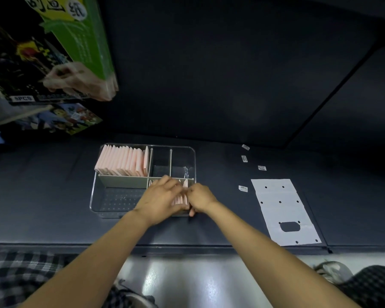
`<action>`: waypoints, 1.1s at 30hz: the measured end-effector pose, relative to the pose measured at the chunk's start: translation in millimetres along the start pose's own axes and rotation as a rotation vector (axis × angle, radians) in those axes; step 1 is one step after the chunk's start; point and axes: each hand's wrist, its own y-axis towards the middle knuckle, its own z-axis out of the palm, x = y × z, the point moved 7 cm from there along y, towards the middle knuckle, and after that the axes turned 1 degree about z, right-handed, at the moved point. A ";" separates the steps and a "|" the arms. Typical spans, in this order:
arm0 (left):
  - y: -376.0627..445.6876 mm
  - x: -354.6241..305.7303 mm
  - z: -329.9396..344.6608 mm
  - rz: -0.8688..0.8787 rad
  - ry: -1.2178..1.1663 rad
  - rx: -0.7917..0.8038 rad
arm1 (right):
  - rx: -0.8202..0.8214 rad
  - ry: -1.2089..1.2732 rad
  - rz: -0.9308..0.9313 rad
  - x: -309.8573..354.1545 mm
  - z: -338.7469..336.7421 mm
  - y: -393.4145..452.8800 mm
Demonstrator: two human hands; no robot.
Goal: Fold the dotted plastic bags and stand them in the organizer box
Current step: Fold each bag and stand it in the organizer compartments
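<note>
Evidently a folded pink bag (184, 187) is being stood in the near-right compartment of the clear organizer box (96, 196): it is pinched upright by the curled fingers of the right hand (201, 197), while a short row of folded bags (179, 200) is steadied by the left hand (159, 196), whose grip cannot be told. Next, by judgement, a careful release is called for. At ten o'clock a compartment is packed with standing pink bags (122, 162); the other compartments look bare, and an unfolded dotted bag (280, 210) lies on the worktop at three o'clock.
</note>
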 end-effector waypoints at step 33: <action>48.4 -145.5 113.2 0.101 -0.076 0.370 | -0.420 -0.032 -0.100 -266.7 -89.8 -73.4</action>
